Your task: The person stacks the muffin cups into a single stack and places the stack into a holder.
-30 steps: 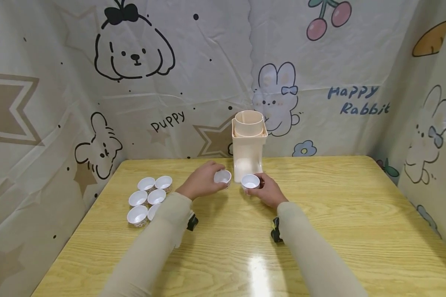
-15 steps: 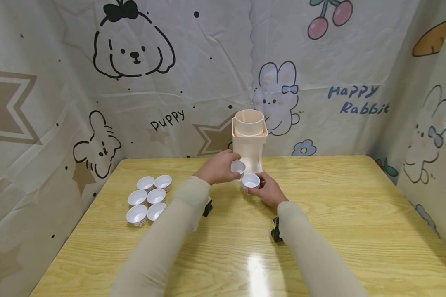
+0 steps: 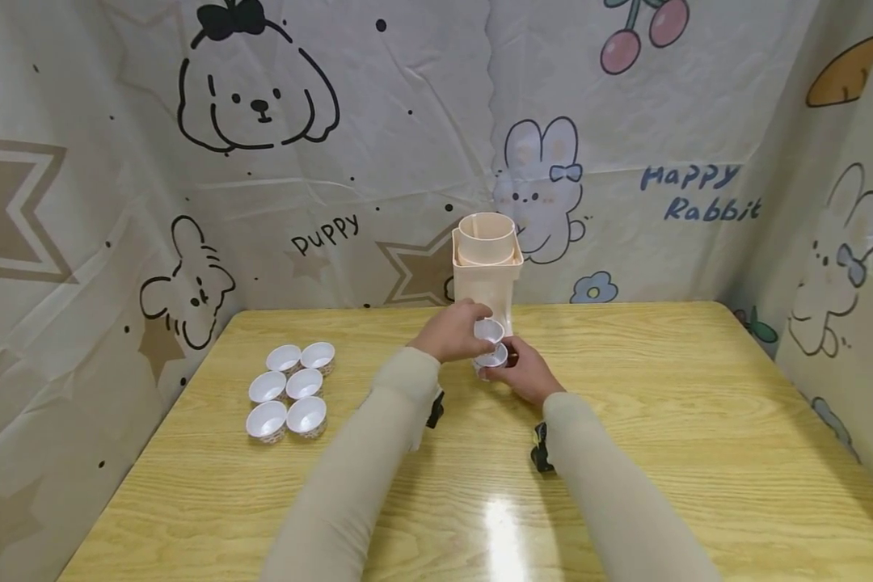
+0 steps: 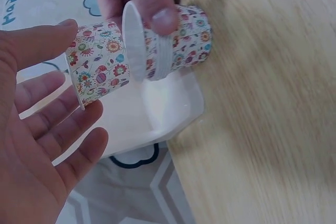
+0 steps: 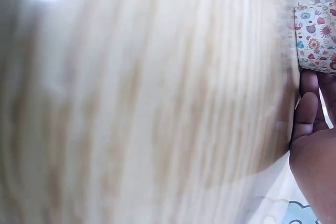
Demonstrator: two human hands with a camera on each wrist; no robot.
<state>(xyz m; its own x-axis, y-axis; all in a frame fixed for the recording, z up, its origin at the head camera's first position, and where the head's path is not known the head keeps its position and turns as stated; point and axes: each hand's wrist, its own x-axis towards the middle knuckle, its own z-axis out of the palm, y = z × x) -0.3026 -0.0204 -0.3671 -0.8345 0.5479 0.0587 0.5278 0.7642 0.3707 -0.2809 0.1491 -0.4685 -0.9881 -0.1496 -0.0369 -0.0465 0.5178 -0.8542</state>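
In the head view, my left hand [image 3: 451, 333] pinches a small paper cup [image 3: 489, 328] by its rim, between thumb and fingers. Its flower-printed side [image 4: 98, 62] shows in the left wrist view, the bottom end right at the mouth of a cup stack [image 4: 191, 38]. How far it sits inside cannot be told. My right hand [image 3: 529, 373] grips that stack, which has several white rims close together. The right wrist view catches only part of the printed stack [image 5: 317, 35], low over the table. Just behind both hands stands a beige holder [image 3: 483, 287] with a round tube on top.
Several more white-lined cups [image 3: 307, 415] stand upright in two columns on the left of the wooden table [image 3: 669, 453]. A printed curtain [image 3: 407, 153] hangs behind the table and at both sides.
My left hand has carried its cup rightward, from beside the right hand's stack to above its mouth. The right hand has stayed in place. The standing cups have not moved.
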